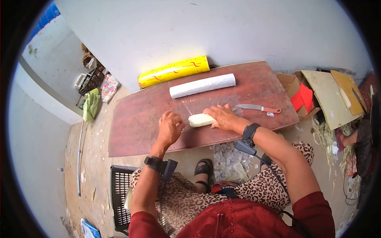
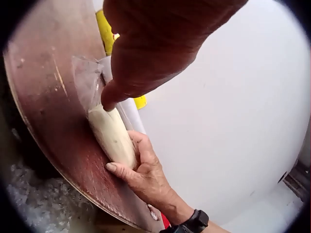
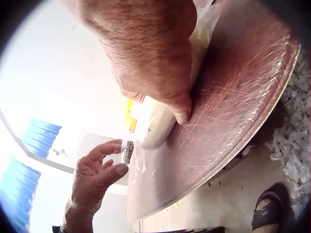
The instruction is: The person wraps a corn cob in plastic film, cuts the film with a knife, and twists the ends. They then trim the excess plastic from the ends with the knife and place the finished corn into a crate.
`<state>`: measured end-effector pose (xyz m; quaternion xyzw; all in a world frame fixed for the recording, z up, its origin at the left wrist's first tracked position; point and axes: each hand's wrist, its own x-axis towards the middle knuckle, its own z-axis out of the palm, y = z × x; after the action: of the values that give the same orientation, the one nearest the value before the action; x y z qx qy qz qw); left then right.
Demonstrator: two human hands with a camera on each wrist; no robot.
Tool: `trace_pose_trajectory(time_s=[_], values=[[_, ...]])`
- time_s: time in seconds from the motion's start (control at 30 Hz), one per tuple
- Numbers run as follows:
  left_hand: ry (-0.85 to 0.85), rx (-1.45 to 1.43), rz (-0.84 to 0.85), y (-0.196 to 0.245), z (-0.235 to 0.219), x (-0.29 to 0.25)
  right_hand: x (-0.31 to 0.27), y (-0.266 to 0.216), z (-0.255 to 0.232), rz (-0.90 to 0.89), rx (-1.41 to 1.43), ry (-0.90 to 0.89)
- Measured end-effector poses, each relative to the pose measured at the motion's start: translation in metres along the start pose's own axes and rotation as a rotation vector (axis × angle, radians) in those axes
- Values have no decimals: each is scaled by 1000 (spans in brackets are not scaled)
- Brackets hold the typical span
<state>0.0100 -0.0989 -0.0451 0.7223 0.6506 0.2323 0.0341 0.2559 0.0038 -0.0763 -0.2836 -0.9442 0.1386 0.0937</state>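
Observation:
On the red-brown table [image 1: 135, 127] lies a pale, elongated vegetable [image 1: 200, 120] with clear film [image 1: 194, 104] spread behind and around it. My right hand [image 1: 224, 118] grips its right part, thumb on the near side and fingers over the far side, as the left wrist view [image 2: 150, 179] also shows. My left hand [image 1: 170, 127] is just left of the vegetable's other end, fingers bent. In the right wrist view, a gap shows between the thumb and fingers of my left hand [image 3: 97, 177], beside the film; whether it touches the film is unclear.
Behind the film lies a white roll [image 1: 202, 86], with a yellow roll [image 1: 174, 71] by the wall. A knife [image 1: 260, 108] rests to the right. Cardboard boxes [image 1: 287, 85] stand beyond the table's right edge; a black crate [image 1: 121, 194] is below left. Plastic scraps [image 1: 234, 160] cover floor below.

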Motion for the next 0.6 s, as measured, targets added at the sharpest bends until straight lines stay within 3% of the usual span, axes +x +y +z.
trace_pose_trajectory(time_s=[0.33,0.43,0.6], values=[[-63,-246,-527,-21,18,16,-1,-2,-1,1,66,27],[-69,-175,-488,-40,29,17,-1,0,1,-1,41,29],[-65,-387,-532,-46,24,13,-3,3,1,-60,-4,-15]])
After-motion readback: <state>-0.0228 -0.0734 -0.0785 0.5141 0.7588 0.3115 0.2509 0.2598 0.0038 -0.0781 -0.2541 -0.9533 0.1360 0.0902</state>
